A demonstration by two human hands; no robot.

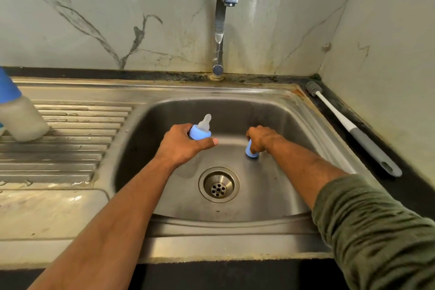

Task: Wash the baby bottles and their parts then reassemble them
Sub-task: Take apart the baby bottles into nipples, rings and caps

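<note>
Both hands are reaching into the sink (294, 122): the left hand (181, 146) is holding a bottle collar with teat (200, 130) left of centre, the right hand (261, 138) is gripping another collar (250, 152) to its right, both behind the drain (219, 185). A bottle (21, 115) is sitting on the drainboard (70, 143) at far left, the tap (221, 33) is standing behind the basin, and a brush (353, 130) is lying on the counter to the right

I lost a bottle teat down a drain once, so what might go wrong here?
1. The left hand holds a blue collar with its teat above the basin; wet fingers may drop it into the sink.
2. The right hand grips a small blue part close to the drain; its holes look small, so loss seems unlikely.
3. The bottle brush lies on stained counter, which might soil it.
</note>
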